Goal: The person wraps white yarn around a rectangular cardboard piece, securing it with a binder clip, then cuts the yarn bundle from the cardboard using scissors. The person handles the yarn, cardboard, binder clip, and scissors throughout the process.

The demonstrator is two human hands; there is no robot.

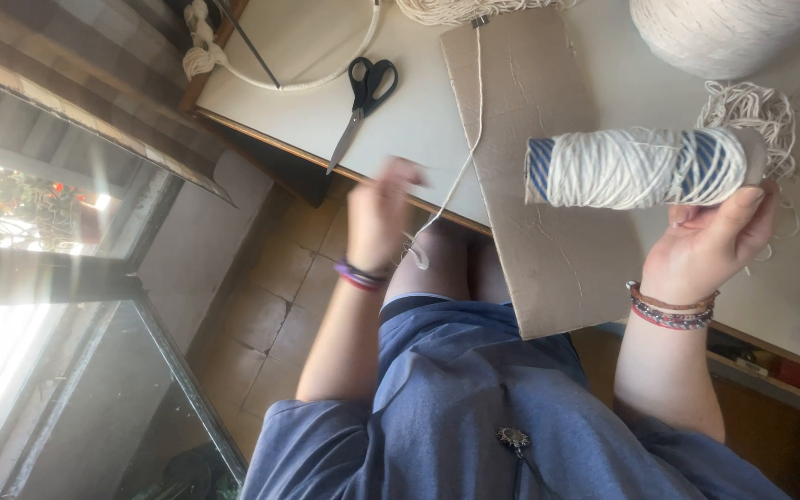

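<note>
My right hand [713, 236] grips a blue-striped tube wound with cream cord [636, 168], held sideways above a brown cardboard sheet [548, 250]. My left hand [380, 211] is blurred by motion at the table's edge, its fingers pinched on a loose strand of the cream cord [460, 171]. The strand runs from that hand up across the cardboard toward the top of the view. A tangle of cream cord [759, 116] lies behind the tube. Both wrists wear beaded bracelets.
Black-handled scissors [363, 97] lie on the white table [418, 120]. A cord-wrapped hoop [312, 79] and a thin dark rod rest at the back left. A large cream cord cone [724, 32] stands at the top right. A tiled floor and a window lie left.
</note>
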